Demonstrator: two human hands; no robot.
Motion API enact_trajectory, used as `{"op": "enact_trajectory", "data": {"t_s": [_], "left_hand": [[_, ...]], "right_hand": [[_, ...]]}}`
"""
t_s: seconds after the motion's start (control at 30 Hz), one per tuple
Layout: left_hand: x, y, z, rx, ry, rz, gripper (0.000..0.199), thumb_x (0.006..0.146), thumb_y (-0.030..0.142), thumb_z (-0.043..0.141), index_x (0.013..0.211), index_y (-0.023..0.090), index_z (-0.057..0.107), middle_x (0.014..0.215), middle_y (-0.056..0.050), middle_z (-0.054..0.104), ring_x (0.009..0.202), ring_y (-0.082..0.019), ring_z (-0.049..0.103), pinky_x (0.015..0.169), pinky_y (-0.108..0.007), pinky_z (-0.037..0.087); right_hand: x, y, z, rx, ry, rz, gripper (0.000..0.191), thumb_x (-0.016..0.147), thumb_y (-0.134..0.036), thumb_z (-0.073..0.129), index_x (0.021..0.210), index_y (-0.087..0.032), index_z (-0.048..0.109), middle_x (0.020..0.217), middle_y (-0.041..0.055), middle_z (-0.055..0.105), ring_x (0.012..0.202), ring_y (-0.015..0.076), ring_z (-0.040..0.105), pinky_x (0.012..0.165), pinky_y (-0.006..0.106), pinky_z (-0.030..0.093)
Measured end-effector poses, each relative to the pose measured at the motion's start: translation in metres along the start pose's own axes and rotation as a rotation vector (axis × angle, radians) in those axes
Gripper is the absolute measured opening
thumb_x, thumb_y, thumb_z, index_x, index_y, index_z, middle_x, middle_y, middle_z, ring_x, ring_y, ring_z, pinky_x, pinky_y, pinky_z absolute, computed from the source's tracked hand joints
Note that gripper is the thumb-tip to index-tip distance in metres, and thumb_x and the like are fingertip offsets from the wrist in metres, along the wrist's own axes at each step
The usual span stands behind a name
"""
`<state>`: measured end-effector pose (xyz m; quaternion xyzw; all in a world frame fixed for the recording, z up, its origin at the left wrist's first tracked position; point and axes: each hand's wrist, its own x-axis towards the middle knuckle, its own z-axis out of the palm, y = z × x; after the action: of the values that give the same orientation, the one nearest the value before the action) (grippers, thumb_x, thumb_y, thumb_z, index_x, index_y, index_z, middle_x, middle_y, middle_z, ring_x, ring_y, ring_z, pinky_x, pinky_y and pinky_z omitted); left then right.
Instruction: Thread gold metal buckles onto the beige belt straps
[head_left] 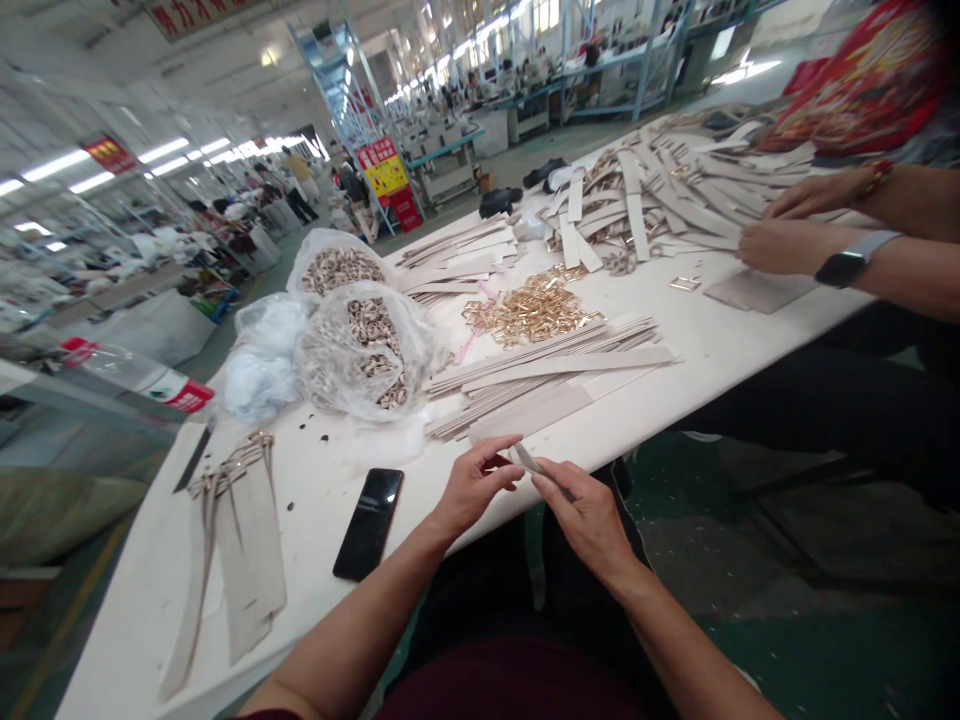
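Note:
Just over the table's near edge, my right hand (589, 510) pinches a beige-grey strap (528, 460) between thumb and fingers. The strap's end points up and left, and its length seems to hang below the hand. My left hand (474, 488) is at that end, with bent forefinger and thumb on either side of it; whether a small part is also there, I cannot make out. Beyond my hands lies a row of flat straps (555, 370). Behind it is a heap of gold-coloured rectangular buckles (536, 308).
A black phone (368, 524) lies left of my left hand. Straps with buckles fitted (251, 550) lie farther left. Clear bags of small beige loops (375, 345) stand behind. Right, a co-worker's hands (795, 240) handle straps beside a large strap pile (660, 190) on the white table (442, 500).

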<state>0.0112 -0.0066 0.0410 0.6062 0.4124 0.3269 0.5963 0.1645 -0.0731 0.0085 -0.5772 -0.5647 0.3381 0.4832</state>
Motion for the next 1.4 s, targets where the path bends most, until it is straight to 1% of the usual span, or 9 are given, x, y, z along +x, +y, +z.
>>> {"op": "enact_trajectory", "data": {"t_s": [0.23, 0.4, 0.5, 0.63, 0.87, 1.07, 1.17, 1.3, 1.4], "left_hand": [[0.002, -0.004, -0.006, -0.017, -0.027, 0.005, 0.043, 0.075, 0.027, 0.068, 0.115, 0.016, 0.063, 0.082, -0.004, 0.063, 0.072, -0.014, 0.06, 0.064, -0.025, 0.053], [0.007, 0.003, -0.02, 0.066, -0.282, 0.009, 0.039, 0.078, 0.028, 0.066, 0.116, 0.021, 0.063, 0.101, -0.006, 0.061, 0.07, -0.011, 0.058, 0.069, -0.025, 0.05], [0.012, 0.008, -0.025, 0.114, -0.375, -0.014, 0.04, 0.075, 0.029, 0.069, 0.114, 0.019, 0.065, 0.088, -0.004, 0.061, 0.068, -0.011, 0.056, 0.065, -0.023, 0.048], [0.021, 0.012, -0.029, 0.166, -0.375, -0.026, 0.043, 0.069, 0.028, 0.075, 0.109, 0.016, 0.067, 0.078, -0.003, 0.058, 0.065, -0.01, 0.051, 0.059, -0.021, 0.045], [0.017, -0.007, -0.025, -0.145, -0.254, -0.183, 0.044, 0.062, 0.026, 0.08, 0.103, 0.014, 0.068, 0.086, -0.005, 0.063, 0.071, -0.013, 0.055, 0.058, -0.021, 0.049], [0.016, -0.03, -0.006, -0.249, -0.301, -0.261, 0.049, 0.059, 0.029, 0.082, 0.101, 0.01, 0.065, 0.071, -0.004, 0.062, 0.057, -0.011, 0.055, 0.051, -0.021, 0.046], [0.022, -0.032, -0.003, -0.239, -0.31, -0.239, 0.05, 0.058, 0.029, 0.083, 0.101, 0.013, 0.061, 0.072, -0.002, 0.06, 0.058, -0.011, 0.054, 0.05, -0.019, 0.044], [0.031, -0.015, 0.0, -0.168, -0.326, -0.142, 0.046, 0.066, 0.033, 0.078, 0.103, 0.016, 0.058, 0.074, 0.0, 0.057, 0.062, -0.009, 0.051, 0.056, -0.019, 0.041], [0.054, 0.011, -0.011, 0.006, -0.555, -0.114, 0.041, 0.073, 0.039, 0.071, 0.104, 0.015, 0.061, 0.082, -0.004, 0.06, 0.071, -0.013, 0.054, 0.063, -0.021, 0.043]], "right_hand": [[-0.001, 0.003, -0.008, -0.022, -0.04, 0.009, 0.029, 0.089, -0.036, 0.049, 0.111, -0.024, 0.065, 0.102, 0.0053, 0.068, 0.096, 0.0207, 0.061, 0.085, 0.031, 0.046], [0.001, 0.005, -0.017, -0.048, -0.185, -0.059, 0.026, 0.089, -0.033, 0.049, 0.108, -0.024, 0.066, 0.092, 0.0035, 0.067, 0.087, 0.0184, 0.062, 0.078, 0.028, 0.046], [0.003, 0.005, -0.014, -0.041, -0.184, -0.065, 0.024, 0.088, -0.032, 0.051, 0.104, -0.023, 0.065, 0.096, 0.0044, 0.068, 0.091, 0.0189, 0.062, 0.082, 0.029, 0.045], [0.003, 0.005, -0.012, 0.013, -0.147, 0.116, 0.027, 0.081, -0.037, 0.059, 0.103, -0.021, 0.06, 0.084, 0.002, 0.067, 0.075, 0.0171, 0.061, 0.069, 0.027, 0.046], [-0.004, 0.018, -0.018, 0.528, -0.454, 0.485, 0.029, 0.071, -0.041, 0.064, 0.077, -0.014, 0.057, 0.052, -0.0061, 0.05, 0.035, 0.0041, 0.037, 0.035, 0.016, 0.03], [0.0, 0.033, 0.003, 0.762, -0.389, 0.464, 0.039, 0.07, -0.05, 0.066, 0.08, -0.015, 0.053, 0.049, -0.0064, 0.05, 0.032, 0.0007, 0.029, 0.03, 0.013, 0.021], [0.007, 0.035, 0.006, 0.816, -0.348, 0.483, 0.051, 0.07, -0.054, 0.066, 0.1, -0.016, 0.052, 0.046, -0.0088, 0.048, 0.029, 0.0011, 0.025, 0.028, 0.013, 0.018], [0.026, 0.023, 0.0, 0.8, -0.268, 0.499, 0.061, 0.072, -0.056, 0.064, 0.116, -0.016, 0.05, 0.048, -0.0062, 0.052, 0.029, 0.0016, 0.027, 0.027, 0.013, 0.016], [0.043, 0.015, -0.003, 0.818, -0.168, 0.544, 0.057, 0.07, -0.06, 0.063, 0.104, -0.015, 0.058, 0.049, -0.0045, 0.053, 0.03, 0.0015, 0.027, 0.028, 0.013, 0.015]]}}
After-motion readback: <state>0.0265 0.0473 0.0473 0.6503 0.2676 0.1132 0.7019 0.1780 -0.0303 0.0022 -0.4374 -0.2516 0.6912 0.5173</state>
